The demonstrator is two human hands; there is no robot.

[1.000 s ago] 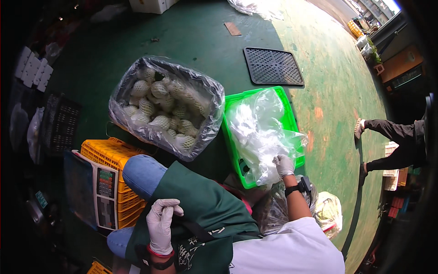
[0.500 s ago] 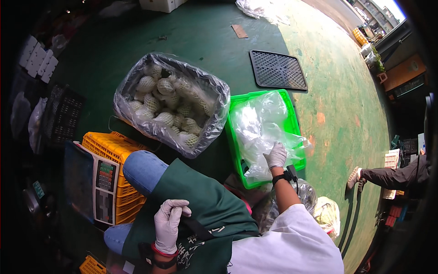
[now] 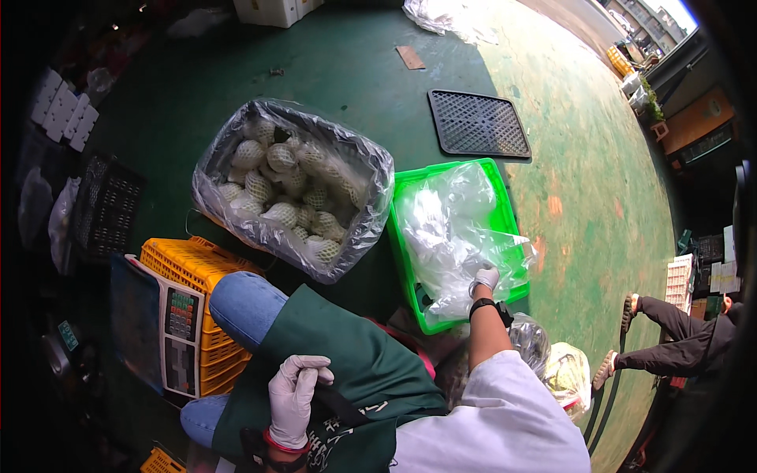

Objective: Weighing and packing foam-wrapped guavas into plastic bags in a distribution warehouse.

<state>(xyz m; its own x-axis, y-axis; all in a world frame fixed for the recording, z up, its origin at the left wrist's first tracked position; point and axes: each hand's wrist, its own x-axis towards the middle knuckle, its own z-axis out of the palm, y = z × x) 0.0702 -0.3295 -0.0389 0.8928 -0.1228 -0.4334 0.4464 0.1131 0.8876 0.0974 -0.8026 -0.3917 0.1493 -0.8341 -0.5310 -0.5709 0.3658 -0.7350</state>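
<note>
Over my lap, my left hand point(image 3: 292, 398), in a white glove, is closed with its fingers curled toward the thumb. Nothing shows in it. My right hand point(image 3: 485, 277), gloved too, grips the clear plastic bags point(image 3: 445, 236) that lie crumpled in a bright green crate point(image 3: 407, 272); its fingertips are partly hidden. Left of that crate stands a box lined with a grey plastic bag point(image 3: 359, 252). Inside the liner lie several round pale fruits point(image 3: 258, 187) in white foam nets.
A digital scale point(image 3: 181, 335) stands against yellow crates point(image 3: 181, 256) at left. A black mesh tray point(image 3: 479, 124) lies beyond the green crate. Filled plastic bags point(image 3: 568, 372) rest by my right arm. At far right is another person's leg point(image 3: 654, 359).
My right hand has drawn slightly lower on the bags, its fingers now more curled. The left hand stays over my lap. At right, more of the other person's legs shows.
</note>
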